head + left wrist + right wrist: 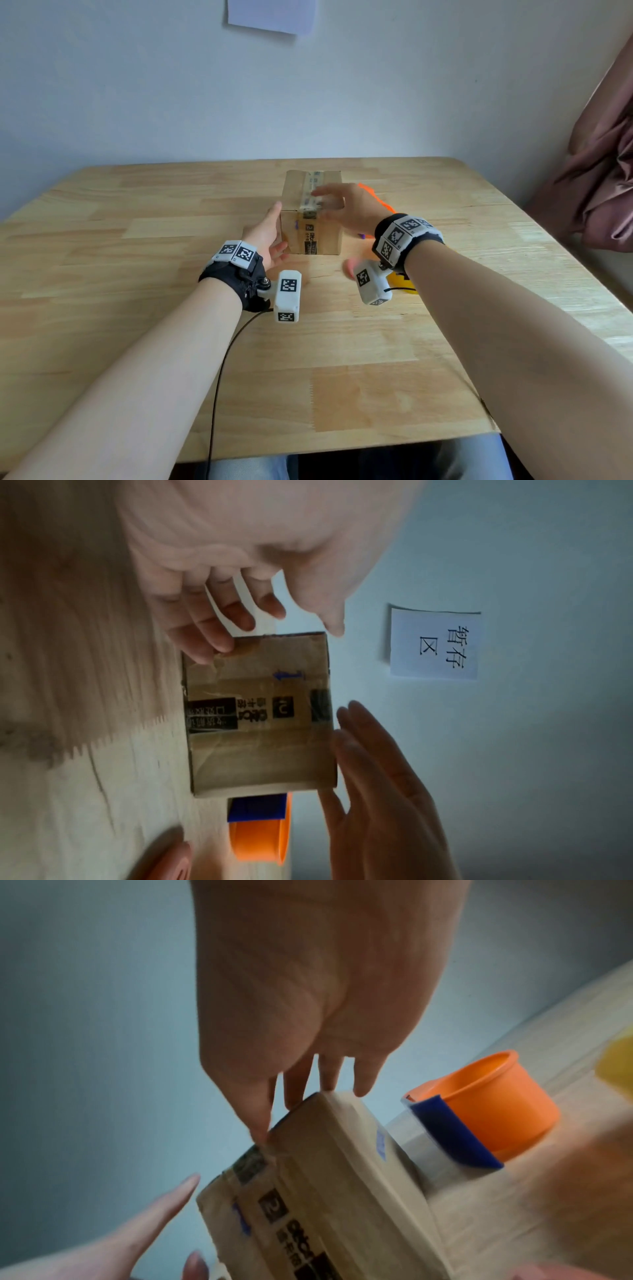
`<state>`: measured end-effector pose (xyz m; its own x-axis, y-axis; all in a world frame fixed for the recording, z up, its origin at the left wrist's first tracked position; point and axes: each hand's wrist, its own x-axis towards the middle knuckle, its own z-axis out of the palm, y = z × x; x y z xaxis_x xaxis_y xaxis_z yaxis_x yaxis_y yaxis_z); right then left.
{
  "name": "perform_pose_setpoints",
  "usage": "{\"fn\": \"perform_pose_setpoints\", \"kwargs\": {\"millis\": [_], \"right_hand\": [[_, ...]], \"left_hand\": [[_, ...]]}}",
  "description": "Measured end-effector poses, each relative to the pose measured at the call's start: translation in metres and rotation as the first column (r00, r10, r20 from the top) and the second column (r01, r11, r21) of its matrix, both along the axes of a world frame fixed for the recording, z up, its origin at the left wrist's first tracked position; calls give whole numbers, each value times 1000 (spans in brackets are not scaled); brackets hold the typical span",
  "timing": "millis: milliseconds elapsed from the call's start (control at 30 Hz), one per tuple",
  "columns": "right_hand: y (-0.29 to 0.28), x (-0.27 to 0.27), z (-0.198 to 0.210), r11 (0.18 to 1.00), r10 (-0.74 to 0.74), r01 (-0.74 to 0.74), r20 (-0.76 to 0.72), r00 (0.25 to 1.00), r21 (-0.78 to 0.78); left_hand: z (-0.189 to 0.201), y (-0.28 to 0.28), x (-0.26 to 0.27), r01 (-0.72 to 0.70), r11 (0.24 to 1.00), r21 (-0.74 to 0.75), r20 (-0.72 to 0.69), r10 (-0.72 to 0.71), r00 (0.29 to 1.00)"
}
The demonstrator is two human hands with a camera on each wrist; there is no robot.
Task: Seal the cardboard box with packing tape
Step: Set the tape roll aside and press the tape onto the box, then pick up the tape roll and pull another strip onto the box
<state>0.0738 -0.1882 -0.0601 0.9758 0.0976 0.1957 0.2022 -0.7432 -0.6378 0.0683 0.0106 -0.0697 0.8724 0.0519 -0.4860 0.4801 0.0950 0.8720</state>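
A small cardboard box (310, 219) stands mid-table, with a strip of printed tape running along its top seam and down the front face. My left hand (273, 230) is against its left front corner; in the left wrist view its fingers (219, 631) are spread loosely and touch the box (260, 723). My right hand (334, 202) lies flat over the top, blurred. Seen from the right wrist, its fingertips (294, 1096) rest on the top edge of the box (329, 1191). An orange and blue tape dispenser (479, 1112) sits just right of the box, and neither hand holds it.
The wooden table (137, 274) has bare surface to the left and in front of the box. A yellow object (406, 282) lies under my right wrist. A paper note (435, 645) hangs on the wall behind. A pink cloth (599, 164) hangs at the right edge.
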Motion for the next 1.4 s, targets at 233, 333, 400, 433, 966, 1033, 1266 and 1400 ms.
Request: {"fn": "perform_pose_setpoints", "kwargs": {"millis": [233,333,400,433,966,1033,1266,1400], "right_hand": [[-41,-31,-2,964,-263,262,-21,965,-36],[-61,-45,-13,941,-330,313,-141,933,-130],[-71,-52,-18,927,-360,329,-187,914,-179],[-74,-55,-19,920,-375,336,-201,905,-200],[-59,-75,29,843,-470,515,-252,846,156],[-47,-77,45,840,-429,477,-224,875,257],[-2,-79,58,940,-158,231,-278,947,252],[13,-76,44,995,-90,78,-192,977,-67]], "left_hand": [[-10,-22,-15,38,976,-213,-13,-42,999],[-15,-34,-15,45,973,-225,-33,-53,998],[-21,-37,-16,64,976,-208,-63,-79,995],[-24,-38,-17,77,976,-206,-70,-93,993],[3,-55,-33,351,913,-208,79,-342,936],[10,-58,-37,433,888,-155,127,-417,900],[18,-42,-46,514,850,111,313,-521,794],[1,-10,-45,481,864,145,309,-502,808]]}}
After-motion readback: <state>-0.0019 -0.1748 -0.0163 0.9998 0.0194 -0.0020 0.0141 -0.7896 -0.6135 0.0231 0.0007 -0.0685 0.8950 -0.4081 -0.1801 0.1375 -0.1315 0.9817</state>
